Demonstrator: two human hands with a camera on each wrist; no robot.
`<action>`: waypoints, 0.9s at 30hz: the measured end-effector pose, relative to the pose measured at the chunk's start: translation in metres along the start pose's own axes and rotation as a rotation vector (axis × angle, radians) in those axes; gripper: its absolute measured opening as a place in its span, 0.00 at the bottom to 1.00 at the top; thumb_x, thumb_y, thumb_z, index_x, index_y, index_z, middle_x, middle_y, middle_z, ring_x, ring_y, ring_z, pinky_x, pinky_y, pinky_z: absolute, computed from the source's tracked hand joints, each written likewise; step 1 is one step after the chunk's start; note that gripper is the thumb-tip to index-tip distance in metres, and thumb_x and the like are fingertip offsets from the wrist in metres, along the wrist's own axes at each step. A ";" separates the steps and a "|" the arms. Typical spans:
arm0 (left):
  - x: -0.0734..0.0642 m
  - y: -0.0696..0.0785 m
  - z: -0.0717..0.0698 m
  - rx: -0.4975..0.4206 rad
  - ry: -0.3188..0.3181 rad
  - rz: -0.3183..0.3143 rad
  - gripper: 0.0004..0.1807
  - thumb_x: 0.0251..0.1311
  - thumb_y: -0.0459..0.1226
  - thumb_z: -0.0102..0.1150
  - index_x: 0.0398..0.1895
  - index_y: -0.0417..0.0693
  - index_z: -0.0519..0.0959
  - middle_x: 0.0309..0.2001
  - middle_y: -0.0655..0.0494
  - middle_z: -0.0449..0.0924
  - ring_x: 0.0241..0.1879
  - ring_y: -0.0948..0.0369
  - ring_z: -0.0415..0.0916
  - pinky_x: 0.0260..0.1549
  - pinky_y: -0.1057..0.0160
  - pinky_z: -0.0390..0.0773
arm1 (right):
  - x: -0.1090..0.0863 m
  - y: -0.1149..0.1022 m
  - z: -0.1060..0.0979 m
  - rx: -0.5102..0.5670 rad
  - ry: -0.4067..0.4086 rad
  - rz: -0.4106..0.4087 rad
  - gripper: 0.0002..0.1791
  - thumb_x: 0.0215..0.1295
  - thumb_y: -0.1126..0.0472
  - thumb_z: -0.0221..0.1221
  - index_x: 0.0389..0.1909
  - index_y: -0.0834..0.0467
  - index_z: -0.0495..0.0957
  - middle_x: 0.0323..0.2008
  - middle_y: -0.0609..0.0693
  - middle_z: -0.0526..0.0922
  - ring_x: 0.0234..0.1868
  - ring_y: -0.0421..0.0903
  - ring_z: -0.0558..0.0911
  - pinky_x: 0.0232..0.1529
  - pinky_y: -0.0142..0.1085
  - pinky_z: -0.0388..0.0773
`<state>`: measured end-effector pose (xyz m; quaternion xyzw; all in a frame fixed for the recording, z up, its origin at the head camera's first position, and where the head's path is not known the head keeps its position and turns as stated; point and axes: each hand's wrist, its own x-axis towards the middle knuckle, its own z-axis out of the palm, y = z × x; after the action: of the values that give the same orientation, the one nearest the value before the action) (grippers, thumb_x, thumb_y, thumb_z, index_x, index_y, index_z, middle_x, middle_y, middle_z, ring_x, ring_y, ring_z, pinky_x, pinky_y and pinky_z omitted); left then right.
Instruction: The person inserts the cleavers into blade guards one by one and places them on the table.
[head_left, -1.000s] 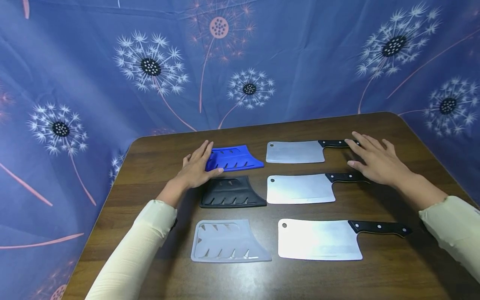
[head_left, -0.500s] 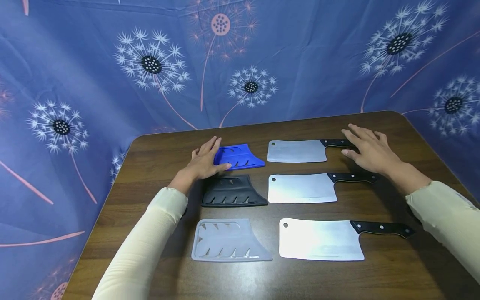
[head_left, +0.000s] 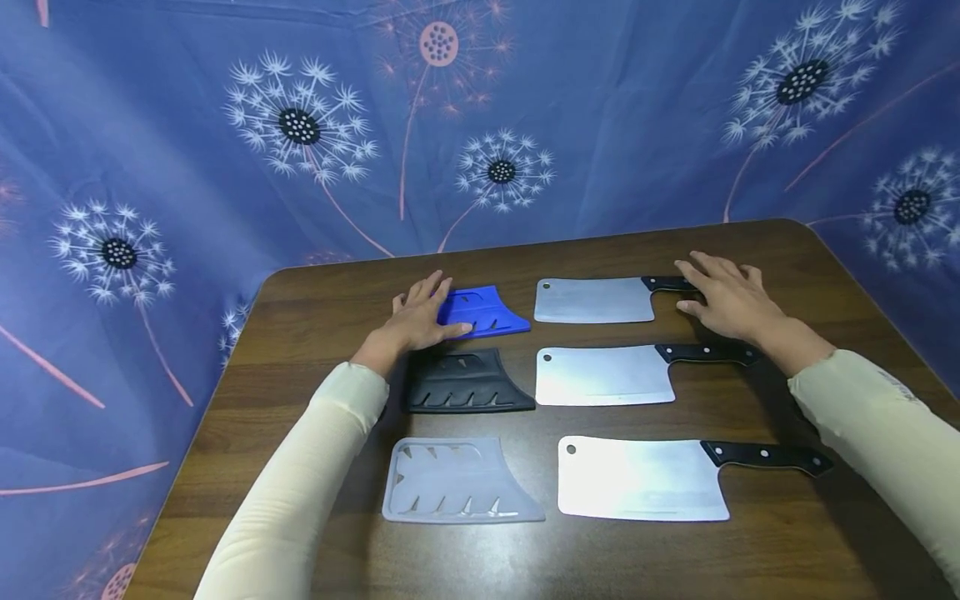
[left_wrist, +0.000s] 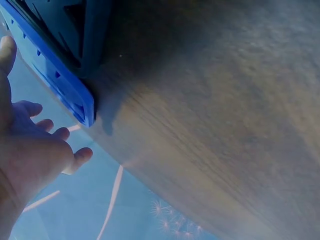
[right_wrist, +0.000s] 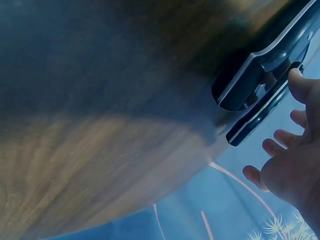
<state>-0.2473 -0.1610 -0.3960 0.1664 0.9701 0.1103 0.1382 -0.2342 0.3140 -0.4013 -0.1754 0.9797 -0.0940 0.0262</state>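
My left hand hovers at the left end of a blue blade guard, fingers spread and thumb over its near edge. In the left wrist view, relaxed fingers hang beside that guard. At the far right, my right hand hovers over the black handle of the far cleaver, hiding the handle's end. The right wrist view has the loose fingers beside this handle. Below lie a black blade guard with a middle cleaver, then a translucent guard with a near cleaver.
All of these lie flat on a brown wooden table with rounded far corners. Behind it hangs a blue cloth printed with dandelions. Each cleaver's blade points left, its handle right.
My left hand has shifted right and slightly farther away along the blue guard. The right hand has moved left and a little away, over the far cleaver's handle. Guards and cleavers stay put.
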 end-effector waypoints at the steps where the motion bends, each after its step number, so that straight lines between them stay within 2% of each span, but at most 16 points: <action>1: 0.001 0.001 0.000 0.005 -0.003 -0.003 0.51 0.60 0.64 0.50 0.77 0.49 0.43 0.77 0.49 0.32 0.75 0.47 0.34 0.64 0.33 0.41 | 0.002 0.000 0.001 -0.003 0.000 -0.001 0.38 0.70 0.52 0.55 0.74 0.61 0.50 0.72 0.69 0.47 0.69 0.70 0.49 0.57 0.71 0.41; 11: 0.010 0.003 0.001 0.005 -0.053 -0.029 0.54 0.56 0.67 0.53 0.77 0.50 0.44 0.77 0.50 0.30 0.75 0.46 0.32 0.64 0.32 0.40 | 0.015 0.001 0.002 -0.043 -0.015 0.006 0.39 0.67 0.56 0.59 0.73 0.60 0.53 0.70 0.69 0.51 0.69 0.68 0.50 0.55 0.73 0.41; 21: 0.015 0.002 0.002 -0.006 -0.106 -0.056 0.56 0.54 0.67 0.54 0.78 0.52 0.42 0.77 0.49 0.33 0.74 0.46 0.32 0.64 0.33 0.42 | 0.021 -0.004 0.001 -0.060 -0.035 0.021 0.38 0.66 0.57 0.59 0.73 0.61 0.54 0.68 0.70 0.53 0.68 0.68 0.51 0.57 0.73 0.40; 27: 0.014 0.004 0.001 -0.005 -0.102 -0.048 0.58 0.51 0.68 0.57 0.78 0.52 0.43 0.76 0.47 0.37 0.74 0.45 0.35 0.66 0.35 0.43 | 0.024 -0.004 0.002 -0.061 -0.061 0.031 0.36 0.68 0.61 0.57 0.73 0.60 0.54 0.67 0.70 0.54 0.68 0.68 0.51 0.57 0.73 0.38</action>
<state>-0.2584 -0.1519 -0.3994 0.1479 0.9652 0.1008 0.1907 -0.2553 0.3014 -0.4031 -0.1635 0.9835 -0.0581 0.0521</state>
